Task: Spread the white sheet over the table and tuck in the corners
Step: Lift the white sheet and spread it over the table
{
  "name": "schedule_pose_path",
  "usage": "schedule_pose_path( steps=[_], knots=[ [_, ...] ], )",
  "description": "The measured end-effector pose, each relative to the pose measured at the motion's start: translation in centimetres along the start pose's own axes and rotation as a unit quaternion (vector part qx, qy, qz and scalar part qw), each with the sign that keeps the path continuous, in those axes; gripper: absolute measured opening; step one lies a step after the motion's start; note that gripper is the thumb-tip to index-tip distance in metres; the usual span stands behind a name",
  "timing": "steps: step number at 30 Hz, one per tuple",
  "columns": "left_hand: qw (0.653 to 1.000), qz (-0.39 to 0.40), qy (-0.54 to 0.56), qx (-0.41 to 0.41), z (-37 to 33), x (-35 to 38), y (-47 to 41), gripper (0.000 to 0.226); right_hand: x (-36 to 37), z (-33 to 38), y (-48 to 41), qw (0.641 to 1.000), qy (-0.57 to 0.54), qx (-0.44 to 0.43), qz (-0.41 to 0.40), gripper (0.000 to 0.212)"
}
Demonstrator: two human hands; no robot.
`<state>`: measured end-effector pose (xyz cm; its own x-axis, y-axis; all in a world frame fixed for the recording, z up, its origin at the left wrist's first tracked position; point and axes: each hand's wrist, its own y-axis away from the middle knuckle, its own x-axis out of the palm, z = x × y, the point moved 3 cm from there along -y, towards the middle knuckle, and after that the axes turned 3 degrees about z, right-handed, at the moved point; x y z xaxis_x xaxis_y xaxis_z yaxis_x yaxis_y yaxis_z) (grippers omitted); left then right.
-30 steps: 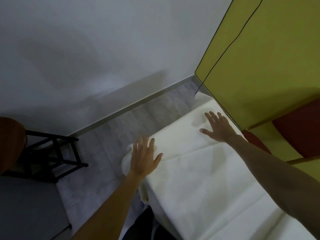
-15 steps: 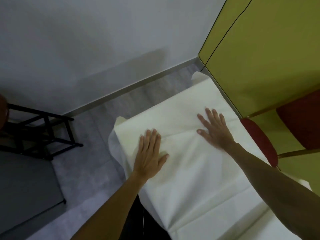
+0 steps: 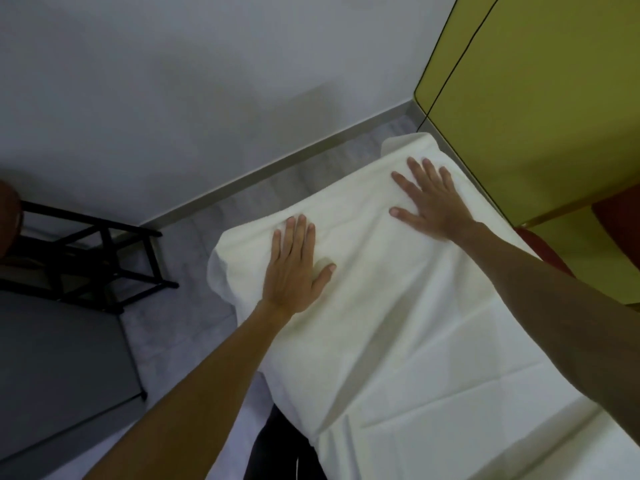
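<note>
A white sheet (image 3: pixel 398 327) with fold creases covers the table from the far end toward me; the table itself is hidden beneath it. My left hand (image 3: pixel 294 268) lies flat on the sheet near the far left corner, fingers straight and pointing away. Palm down with spread fingers, my right hand (image 3: pixel 429 199) presses the sheet near the far right corner. Cloth hangs loosely over both far corners, bulging at the left one (image 3: pixel 225 268).
A yellow-green panel (image 3: pixel 536 109) stands right against the table's right side, with red padding (image 3: pixel 543 251) below it. A black metal rack (image 3: pixel 93 258) stands on the grey floor at left, next to a dark grey surface (image 3: pixel 59 375). A white wall runs behind.
Both hands have slid along the sheet toward the table's far end, flattening it. The view has shifted so more of the table end shows.
</note>
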<state>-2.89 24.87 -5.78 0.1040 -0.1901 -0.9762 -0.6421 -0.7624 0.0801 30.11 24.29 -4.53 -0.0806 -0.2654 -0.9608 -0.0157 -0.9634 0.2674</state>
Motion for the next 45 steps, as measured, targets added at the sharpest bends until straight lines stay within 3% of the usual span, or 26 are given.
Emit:
schedule_pose_path(
  steps=[3,7,11,26,31,38,41,45],
  knots=[
    [1.0,-0.014,0.011,-0.001,-0.6,-1.0,1.3,0.078,-0.8,1.1,0.8,1.0,0.001,0.016,-0.016,0.086],
    [0.998,-0.033,0.047,0.018,-2.0,-0.6,5.6,0.079,0.4,3.7,6.1,0.978,-0.084,0.132,-0.136,0.081],
    [0.999,-0.008,0.043,0.009,-2.8,0.7,7.0,0.083,3.0,4.6,8.0,0.975,-0.086,0.194,-0.06,0.093],
    [1.0,0.0,-0.025,-0.016,1.2,-0.8,-0.3,0.079,0.9,2.6,-2.6,0.983,-0.069,0.167,-0.022,0.099],
    [0.999,-0.007,-0.044,0.001,3.4,-1.6,-1.8,0.081,-0.3,3.5,-3.3,0.99,-0.068,0.111,-0.06,0.089],
    [0.999,0.027,-0.024,-0.014,5.8,-2.6,-4.6,0.084,-3.3,2.9,-7.8,0.998,-0.036,0.054,0.014,0.093],
    [0.998,0.053,-0.009,-0.017,5.4,-3.4,-4.5,0.09,-3.8,3.5,-7.7,0.996,-0.03,0.077,0.03,0.089],
    [0.995,0.09,0.028,0.023,2.9,-5.0,-3.1,0.091,-4.6,5.2,-2.8,0.987,-0.09,0.132,-0.011,0.085]
  ],
)
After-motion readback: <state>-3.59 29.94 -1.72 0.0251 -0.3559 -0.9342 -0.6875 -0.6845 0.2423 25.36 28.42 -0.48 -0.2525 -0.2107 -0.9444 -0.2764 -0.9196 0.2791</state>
